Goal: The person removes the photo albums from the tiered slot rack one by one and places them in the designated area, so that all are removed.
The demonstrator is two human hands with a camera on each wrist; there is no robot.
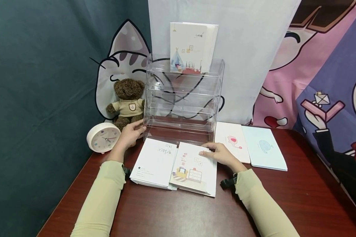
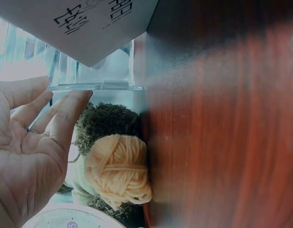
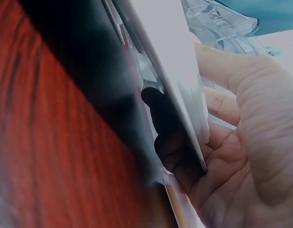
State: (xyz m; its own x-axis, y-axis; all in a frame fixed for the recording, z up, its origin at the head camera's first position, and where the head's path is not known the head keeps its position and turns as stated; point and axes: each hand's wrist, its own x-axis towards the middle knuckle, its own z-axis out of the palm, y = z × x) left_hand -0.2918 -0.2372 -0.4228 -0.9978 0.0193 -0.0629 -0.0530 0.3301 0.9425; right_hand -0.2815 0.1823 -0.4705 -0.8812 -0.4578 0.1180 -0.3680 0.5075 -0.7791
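Observation:
My left hand [image 1: 130, 134] touches the lower left side of a clear tiered rack [image 1: 181, 126] with its fingertips. In the left wrist view its fingers [image 2: 65, 114] stretch to the edge of the clear panel. By its right upper edge, my right hand [image 1: 222, 155] holds a notebook [image 1: 191, 164] with a yellow armchair and drawers on its cover. The right wrist view has the thumb on top and dark, shadowed fingers [image 3: 172, 137] underneath. Beside it lies a white notebook [image 1: 154, 161] with Chinese lettering, seemingly atop others.
On the rack's top tier stands a notebook [image 1: 187, 47] with a tent picture. A teddy bear [image 1: 128, 102], a yarn ball [image 2: 118, 168] and a round clock [image 1: 103, 138] are left. Pink-elephant [image 1: 232, 140] and blue-whale notebooks [image 1: 265, 148] lie right.

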